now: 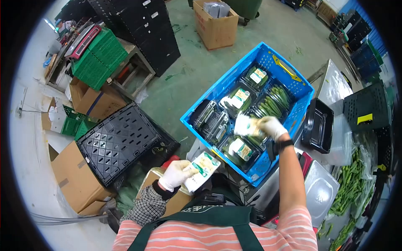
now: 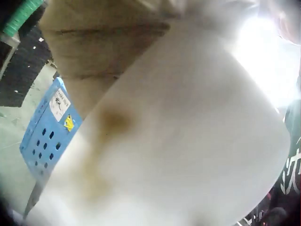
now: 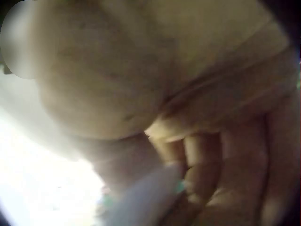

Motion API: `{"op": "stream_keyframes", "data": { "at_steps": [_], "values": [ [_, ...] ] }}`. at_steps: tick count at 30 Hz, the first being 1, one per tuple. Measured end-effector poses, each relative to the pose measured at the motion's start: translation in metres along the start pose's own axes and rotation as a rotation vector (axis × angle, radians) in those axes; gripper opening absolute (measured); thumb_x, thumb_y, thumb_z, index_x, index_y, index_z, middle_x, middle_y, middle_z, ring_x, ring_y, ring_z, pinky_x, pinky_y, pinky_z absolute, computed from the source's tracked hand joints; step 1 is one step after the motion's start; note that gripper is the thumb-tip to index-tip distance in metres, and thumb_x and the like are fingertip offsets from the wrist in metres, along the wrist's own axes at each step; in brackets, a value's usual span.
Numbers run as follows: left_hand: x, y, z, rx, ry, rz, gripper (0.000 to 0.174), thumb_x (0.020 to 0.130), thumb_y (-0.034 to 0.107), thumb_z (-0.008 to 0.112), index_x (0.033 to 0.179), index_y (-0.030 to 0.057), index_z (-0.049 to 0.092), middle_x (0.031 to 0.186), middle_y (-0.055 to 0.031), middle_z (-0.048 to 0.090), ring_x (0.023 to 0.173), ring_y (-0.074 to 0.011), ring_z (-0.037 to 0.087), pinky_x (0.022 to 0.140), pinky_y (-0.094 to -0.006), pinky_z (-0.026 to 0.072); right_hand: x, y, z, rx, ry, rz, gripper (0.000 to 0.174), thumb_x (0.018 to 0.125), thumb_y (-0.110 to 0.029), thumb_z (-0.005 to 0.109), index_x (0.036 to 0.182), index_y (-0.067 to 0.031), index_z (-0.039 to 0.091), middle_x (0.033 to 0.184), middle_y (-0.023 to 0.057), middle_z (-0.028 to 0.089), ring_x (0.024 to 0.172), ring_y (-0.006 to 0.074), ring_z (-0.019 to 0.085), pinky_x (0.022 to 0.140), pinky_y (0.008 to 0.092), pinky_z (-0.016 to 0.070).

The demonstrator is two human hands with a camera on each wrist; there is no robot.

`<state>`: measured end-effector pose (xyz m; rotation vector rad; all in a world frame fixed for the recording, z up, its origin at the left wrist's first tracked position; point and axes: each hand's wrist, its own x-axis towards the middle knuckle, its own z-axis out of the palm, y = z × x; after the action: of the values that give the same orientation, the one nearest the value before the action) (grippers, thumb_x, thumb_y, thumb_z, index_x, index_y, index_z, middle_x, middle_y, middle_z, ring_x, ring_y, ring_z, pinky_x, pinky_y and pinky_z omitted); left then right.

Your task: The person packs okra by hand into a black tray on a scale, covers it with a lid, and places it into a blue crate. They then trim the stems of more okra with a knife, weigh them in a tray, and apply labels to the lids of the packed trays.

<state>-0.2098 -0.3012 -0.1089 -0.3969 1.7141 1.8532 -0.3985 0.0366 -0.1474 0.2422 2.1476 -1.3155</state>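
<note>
We saw the gloved left hand point(image 1: 176, 175) curled round a stack of labels point(image 1: 204, 167) at the chest, the right hand point(image 1: 273, 126) pinching one label point(image 1: 245, 125) over trays point(image 1: 240, 98) in the blue crate point(image 1: 220, 88). Light, limp, probably sticky, we judged: best held by its edges.

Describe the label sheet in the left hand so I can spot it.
Find the blue crate in the middle, then drop to the green apron at the bottom edge. Just above it the left hand, white-gloved, grips a white label sheet with green print. Unlike the right hand's label and those on the trays, it sits outside the crate.
</note>
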Motion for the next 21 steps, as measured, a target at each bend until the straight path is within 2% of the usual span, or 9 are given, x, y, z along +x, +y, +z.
{"op": "stream_keyframes", "data": {
  "at_steps": [1,2,9,12,13,17,19,20,21],
  "values": [
    [0.002,0.0,0.0,-0.069,-0.024,0.006,0.019,0.08,0.012,0.064,0.089,-0.0048,0.061,0.081,-0.0082,0.065,0.068,-0.0104,0.061,0.06,-0.0231,0.048,0.029,0.029,-0.009,0.151,0.134,0.14,0.012,0.076,-0.007,0.057,0.084,-0.0002,0.062,0.066,0.0086,0.06,0.056,0.0179,0.059,0.044,0.0274,0.0446],
    [0.002,0.002,0.003,-0.059,-0.01,0.008,0.019,0.08,0.012,0.065,0.089,-0.0046,0.061,0.081,-0.0076,0.065,0.069,-0.0101,0.06,0.06,-0.0231,0.048,0.032,0.031,-0.01,0.155,0.284,0.285,0.013,0.077,-0.013,0.063,0.08,-0.0007,0.061,0.069,0.008,0.06,0.057,0.019,0.06,0.048,0.0362,0.0493],
    [0.004,0.013,0.014,0.008,0.073,0.046,0.018,0.079,0.012,0.066,0.09,-0.0024,0.062,0.083,-0.0053,0.065,0.074,-0.0087,0.059,0.066,-0.0229,0.0473,0.091,0.131,-0.01,-0.098,0.311,0.613,0.026,0.072,-0.02,0.068,0.079,0.0046,0.064,0.072,0.0128,0.064,0.057,0.0254,0.063,0.049,0.037,0.0495],
    [0.008,0.012,0.015,0.067,0.111,0.082,0.019,0.078,0.011,0.067,0.091,-0.0022,0.063,0.084,-0.0052,0.065,0.075,-0.0083,0.059,0.067,-0.0227,0.0471,0.102,0.151,0.001,-0.588,0.417,0.481,0.026,0.065,-0.019,0.071,0.072,0.0054,0.065,0.077,0.0184,0.065,0.069,0.0245,0.066,0.06,0.0346,0.0507],
    [0.008,0.018,0.017,0.077,0.117,0.088,0.021,0.079,0.011,0.066,0.094,-0.0022,0.063,0.084,-0.005,0.065,0.075,-0.008,0.058,0.068,-0.0224,0.047,0.094,0.138,0.003,-0.617,0.386,0.464,0.037,0.062,-0.022,0.073,0.085,0.0047,0.063,0.087,0.0215,0.065,0.083,0.0248,0.065,0.072,0.035,0.0499],
    [0.011,0.016,0.018,-0.004,0.097,0.073,0.02,0.079,0.011,0.066,0.094,-0.002,0.063,0.086,-0.0045,0.065,0.076,-0.0072,0.058,0.068,-0.0215,0.0466,0.065,0.083,0.005,-0.989,0.447,0.345,0.071,0.059,-0.034,0.075,0.112,0.0028,0.046,0.103,0.0238,0.06,0.097,0.0301,0.059,0.084,0.0372,0.0462],
    [0.012,0.016,0.021,-0.014,0.114,0.117,0.02,0.079,0.011,0.067,0.093,-0.002,0.063,0.083,-0.0038,0.064,0.075,-0.0066,0.057,0.068,-0.0215,0.0461,0.077,0.07,0.008,-0.683,0.28,0.098,0.059,0.062,-0.038,0.073,0.102,0.0023,0.055,0.096,0.0214,0.061,0.101,0.0326,0.056,0.082,0.039,0.0462],
    [0.015,0.014,0.022,-0.015,0.106,0.126,0.02,0.079,0.011,0.067,0.093,-0.002,0.063,0.083,-0.0038,0.064,0.075,-0.0066,0.057,0.068,-0.0215,0.0461,0.063,0.034,0.025,-0.534,0.171,-0.023,0.066,0.067,-0.037,0.07,0.117,0.0024,0.05,0.107,0.0211,0.059,0.094,0.0264,0.06,0.081,0.0347,0.0479],
    [0.017,0.011,0.021,0.028,0.118,0.164,0.018,0.078,0.01,0.067,0.09,-0.0016,0.063,0.084,-0.0048,0.064,0.074,-0.0079,0.057,0.067,-0.0223,0.0463,0.05,0.001,0.04,-0.132,-0.202,0.027,0.061,0.069,-0.033,0.069,0.116,0.002,0.052,0.099,0.0167,0.062,0.085,0.0216,0.061,0.074,0.0317,0.0486]
  ]
}}
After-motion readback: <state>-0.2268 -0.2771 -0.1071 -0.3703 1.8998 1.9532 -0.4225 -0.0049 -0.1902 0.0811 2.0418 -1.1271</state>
